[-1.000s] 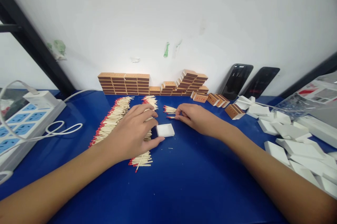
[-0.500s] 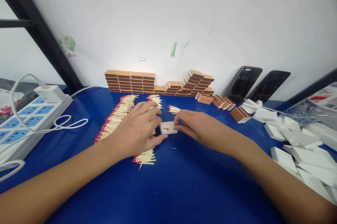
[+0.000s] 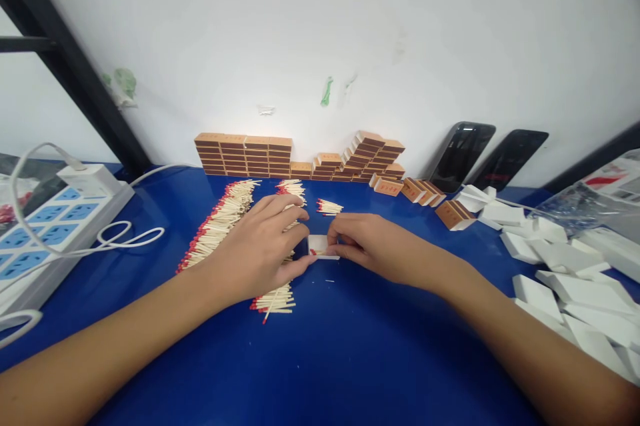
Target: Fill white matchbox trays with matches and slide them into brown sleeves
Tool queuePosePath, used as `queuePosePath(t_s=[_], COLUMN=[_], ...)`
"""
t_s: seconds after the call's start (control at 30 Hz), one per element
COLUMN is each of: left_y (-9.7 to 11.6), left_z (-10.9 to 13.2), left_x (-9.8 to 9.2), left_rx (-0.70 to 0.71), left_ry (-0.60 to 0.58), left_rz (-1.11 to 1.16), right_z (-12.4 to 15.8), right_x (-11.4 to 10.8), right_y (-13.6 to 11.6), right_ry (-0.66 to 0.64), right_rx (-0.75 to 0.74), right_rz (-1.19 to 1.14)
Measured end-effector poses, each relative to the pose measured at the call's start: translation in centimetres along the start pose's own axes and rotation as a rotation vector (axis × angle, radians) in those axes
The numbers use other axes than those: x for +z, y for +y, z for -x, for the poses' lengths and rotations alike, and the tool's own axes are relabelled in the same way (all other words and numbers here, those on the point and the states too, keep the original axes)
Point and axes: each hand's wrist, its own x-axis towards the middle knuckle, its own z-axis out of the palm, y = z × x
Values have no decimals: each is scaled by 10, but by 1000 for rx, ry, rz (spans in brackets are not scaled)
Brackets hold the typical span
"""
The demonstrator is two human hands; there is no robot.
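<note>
A small white matchbox tray point(image 3: 325, 257) lies on the blue table between my hands, with a few red-headed matches point(image 3: 315, 252) inside. My left hand point(image 3: 267, 239) curves around its left side; the thumb tip meets the front left corner and the forefinger is close to the back corner. My right hand point(image 3: 363, 239) is closed in a pinch over the right part of the tray, at the matches, its fingertips partly hidden. Beneath and beside my left hand are a long row of matches point(image 3: 220, 219) and a second row point(image 3: 275, 299). A small bunch of matches point(image 3: 330, 207) sits behind the tray.
Stacked matchboxes point(image 3: 245, 156) line the wall, with a stepped stack point(image 3: 367, 153) farther right and loose matchboxes point(image 3: 455, 215) beside it. Two phones point(image 3: 463, 156) lean there. White trays point(image 3: 570, 259) pile at right. A power strip point(image 3: 60, 226) with cables stands at left.
The tray has shifted slightly right and towards me, opening a gap from my left fingers. My right fingertips have moved lower, in over the tray. My left hand has hardly moved.
</note>
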Motion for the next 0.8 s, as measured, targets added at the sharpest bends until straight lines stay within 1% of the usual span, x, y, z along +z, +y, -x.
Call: queuePosePath(t_s=[0.17,0.33,0.4,0.5,0.53,0.67,0.8], left_y=[2,2,2,2,2,1,2], left_z=[2,4,4,3,3,3,2], left_x=[1,3,3,3,3,2,1], left_rx=[-39,-45,-57,-62,-57,-19,5], left_ry=[-29,-92,-86,-68,-63,-33,-4], left_rz=[28,46,63,89,96,106,98], right_z=[0,0,-1,-4,-5,-10,-13], right_x=[4,2,0,0,1,12,20], right_y=[-6,-7,-1,17,24,46,50], right_ry=[-3,1,84,288,327,325,339], right_rx=[18,-19,8,62,66,46,48], right_rz=[-52,-142,-129,-29,10,58,47])
